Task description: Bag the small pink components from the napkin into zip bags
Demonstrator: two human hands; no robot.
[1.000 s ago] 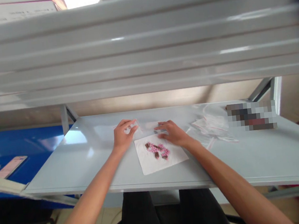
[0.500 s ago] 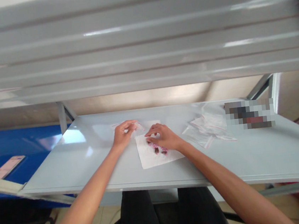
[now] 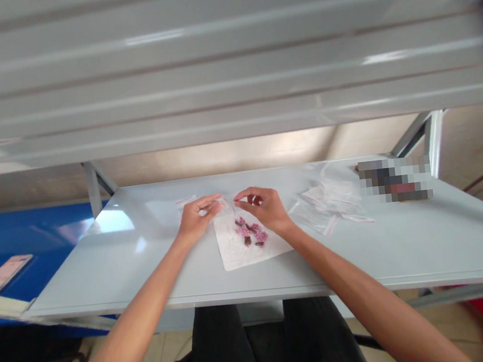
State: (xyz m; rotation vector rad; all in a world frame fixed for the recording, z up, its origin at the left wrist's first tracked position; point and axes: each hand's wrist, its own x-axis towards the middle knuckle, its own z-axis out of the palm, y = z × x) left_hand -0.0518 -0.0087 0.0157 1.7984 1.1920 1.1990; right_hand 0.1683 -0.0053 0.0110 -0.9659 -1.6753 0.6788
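Note:
My left hand (image 3: 197, 217) is closed, with a small clear zip bag (image 3: 227, 205) pinched between thumb and fingers above the table. Facing it from the right, my right hand (image 3: 266, 206) has thumb and fingertips pinched together close to the bag's edge. Whatever is between those fingertips is too small to make out. Just below both hands, several small pink-and-brown pieces that look like flower-shaped ornaments (image 3: 251, 233) lie in a loose pile on a white sheet (image 3: 233, 258).
A heap of clear zip bags (image 3: 334, 200) lies right of my hands. Another clear bag (image 3: 186, 200) is behind my left hand. A blurred-out object (image 3: 397, 181) sits far right. A grey shelf (image 3: 232, 90) overhangs the table. On the blue surface at left lies a phone (image 3: 7, 272).
My right hand has moved up and away from the pink pieces to the bag, its fingers closing to a pinch. The pile is now uncovered. My left hand keeps holding the bag.

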